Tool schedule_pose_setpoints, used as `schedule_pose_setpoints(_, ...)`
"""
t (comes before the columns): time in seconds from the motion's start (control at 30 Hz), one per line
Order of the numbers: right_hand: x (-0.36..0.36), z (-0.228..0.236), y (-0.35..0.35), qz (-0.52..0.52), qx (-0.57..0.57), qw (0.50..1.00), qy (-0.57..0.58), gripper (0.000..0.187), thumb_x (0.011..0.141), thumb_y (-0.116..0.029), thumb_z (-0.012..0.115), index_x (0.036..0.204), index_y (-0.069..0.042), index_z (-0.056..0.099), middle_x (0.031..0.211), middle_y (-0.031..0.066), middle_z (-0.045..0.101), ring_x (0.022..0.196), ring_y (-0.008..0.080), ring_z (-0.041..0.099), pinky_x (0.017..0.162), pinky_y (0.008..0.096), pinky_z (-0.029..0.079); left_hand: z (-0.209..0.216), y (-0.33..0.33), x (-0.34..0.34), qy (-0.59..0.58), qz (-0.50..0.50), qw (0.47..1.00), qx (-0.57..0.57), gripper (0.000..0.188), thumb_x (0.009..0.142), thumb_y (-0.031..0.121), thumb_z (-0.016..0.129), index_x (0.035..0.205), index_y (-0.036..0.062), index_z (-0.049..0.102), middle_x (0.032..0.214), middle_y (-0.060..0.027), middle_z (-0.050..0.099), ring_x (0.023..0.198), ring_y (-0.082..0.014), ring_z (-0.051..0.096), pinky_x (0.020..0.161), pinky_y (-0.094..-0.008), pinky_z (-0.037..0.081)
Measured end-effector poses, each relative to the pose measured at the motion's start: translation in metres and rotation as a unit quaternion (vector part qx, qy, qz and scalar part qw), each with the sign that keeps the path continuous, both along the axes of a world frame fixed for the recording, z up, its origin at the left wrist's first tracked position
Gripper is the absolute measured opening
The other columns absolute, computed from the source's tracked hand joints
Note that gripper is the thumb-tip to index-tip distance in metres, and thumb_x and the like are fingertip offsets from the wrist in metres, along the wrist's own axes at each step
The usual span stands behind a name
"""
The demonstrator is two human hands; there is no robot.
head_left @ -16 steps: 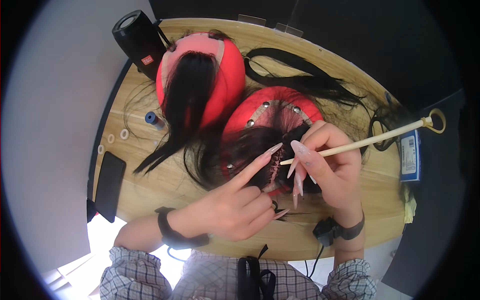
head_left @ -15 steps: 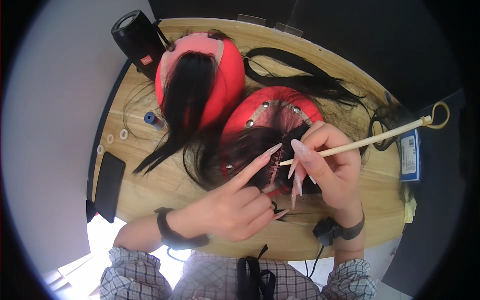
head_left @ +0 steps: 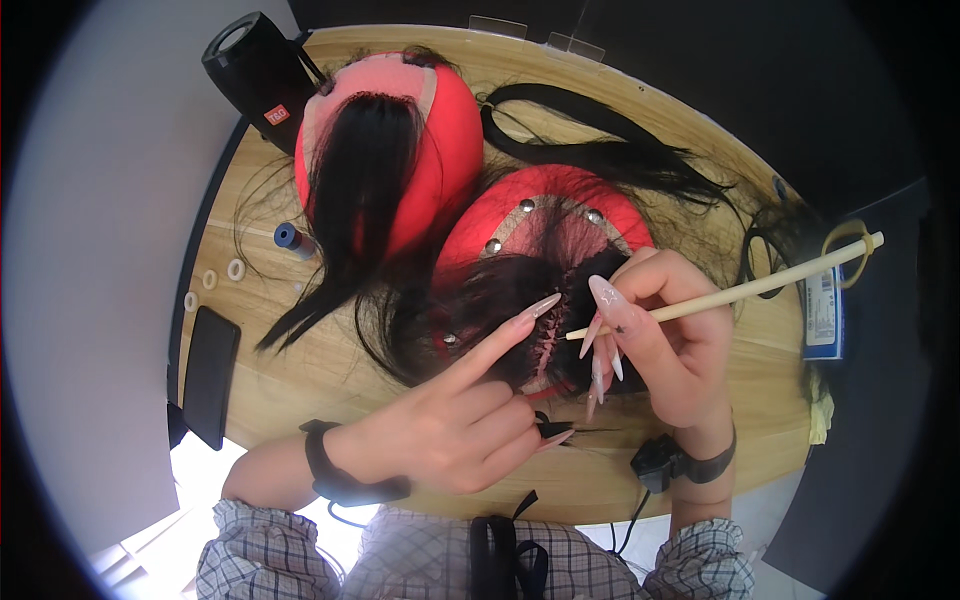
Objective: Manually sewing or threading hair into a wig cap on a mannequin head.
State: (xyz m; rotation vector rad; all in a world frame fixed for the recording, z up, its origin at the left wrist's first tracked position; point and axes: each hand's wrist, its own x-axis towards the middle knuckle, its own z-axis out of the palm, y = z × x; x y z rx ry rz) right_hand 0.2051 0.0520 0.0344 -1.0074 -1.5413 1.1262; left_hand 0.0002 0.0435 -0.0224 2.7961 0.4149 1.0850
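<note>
A red dome-shaped wig block (head_left: 480, 215) carries a mesh wig cap with long black hair (head_left: 490, 285), fixed with silver round-headed pins. A parting of pale mesh and knotted hair roots (head_left: 546, 345) runs down its near side. My left hand (head_left: 465, 425) lies at the left of that parting, index fingertip on the hair, other fingers curled; its thumb is hidden. Dark strands show by its little finger. My right hand (head_left: 670, 335) pinches a ventilating needle (head_left: 740, 292) with a pale stick handle and rubber band. Its fine tip is beside the parting.
Behind stands a second red wig block (head_left: 458, 130) with black hair. A black cylindrical speaker (head_left: 258, 85), a blue thread spool (head_left: 293, 240), white rings (head_left: 236, 270) and a phone (head_left: 212, 375) lie left. Loose hair (head_left: 600, 130) and a blue-white box (head_left: 823, 315) are right.
My right hand and the needle have shifted slightly right and down. The rubber band at the handle's end hangs differently. My left index fingertip stays by the parting; the whole view has shifted a little.
</note>
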Motion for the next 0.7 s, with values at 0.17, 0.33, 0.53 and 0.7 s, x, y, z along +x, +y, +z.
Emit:
schedule_pose_setpoints(0.17,0.0035,-0.0031,-0.0012,0.013,0.020,1.000,-0.010,0.003,0.090,0.002,0.060,0.088,0.004,0.061,0.072,0.0041,0.059,0.057,0.0064,0.058,0.050,0.0191,0.044,0.0019,-0.0003,-0.0005,0.005,-0.003,1.000,-0.007,0.023,0.064,0.009,0.065,0.056,0.0062,0.044,0.058,-0.0005,0.031,0.052,-0.0121,0.039,0.107,-0.0565,0.043)
schedule_pose_setpoints(0.33,0.0057,-0.0044,0.0006,0.025,-0.038,0.997,0.056,0.003,0.090,0.001,0.060,0.089,0.004,0.061,0.073,0.0048,0.060,0.060,0.0070,0.060,0.053,0.0184,0.044,0.0015,0.0003,-0.0008,0.004,-0.007,1.000,-0.004,0.023,0.065,0.008,0.065,0.056,0.0061,0.044,0.058,-0.0008,0.031,0.052,-0.0124,0.039,0.107,-0.0573,0.042)
schedule_pose_setpoints(0.53,0.0033,-0.0030,-0.0013,0.021,0.024,0.999,-0.030,0.003,0.090,0.001,0.060,0.088,0.003,0.061,0.072,0.0047,0.059,0.059,0.0072,0.057,0.053,0.0196,0.045,-0.0010,-0.0007,-0.0005,-0.004,-0.005,1.000,-0.015,0.024,0.065,0.008,0.065,0.056,0.0057,0.043,0.058,-0.0009,0.030,0.051,-0.0126,0.038,0.107,-0.0575,0.042)
schedule_pose_setpoints(0.7,0.0004,-0.0052,-0.0034,-0.016,0.010,1.000,0.014,0.006,0.089,0.003,0.060,0.084,0.002,0.059,0.070,0.0055,0.058,0.057,0.0078,0.057,0.052,0.0207,0.044,0.0003,-0.0004,0.0000,-0.009,-0.008,1.000,-0.021,0.024,0.065,0.007,0.065,0.055,0.0054,0.043,0.058,-0.0009,0.029,0.051,-0.0126,0.039,0.107,-0.0578,0.042)
